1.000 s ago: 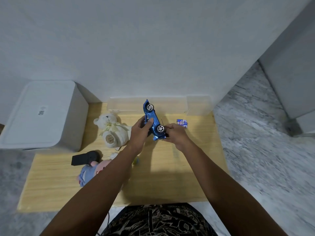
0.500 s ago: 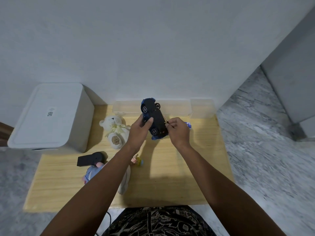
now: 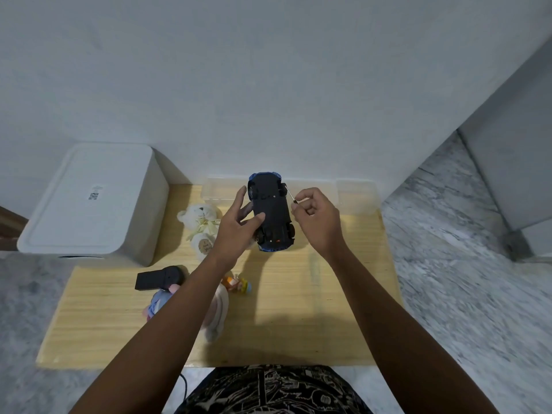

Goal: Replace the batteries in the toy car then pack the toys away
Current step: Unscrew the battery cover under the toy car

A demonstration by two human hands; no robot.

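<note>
Likely the toy car (image 3: 270,210), held belly-up above the far middle of the bench (image 3: 298,309), slips, since the left hand (image 3: 239,225) cradles it with fingers spread and only loosely curled. Its right hand (image 3: 316,216) pinches a thin screwdriver (image 3: 290,196) whose tip could skid off the underside.

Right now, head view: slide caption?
Left hand holds upturned toy car; right hand pinches thin screwdriver beside it.
</note>
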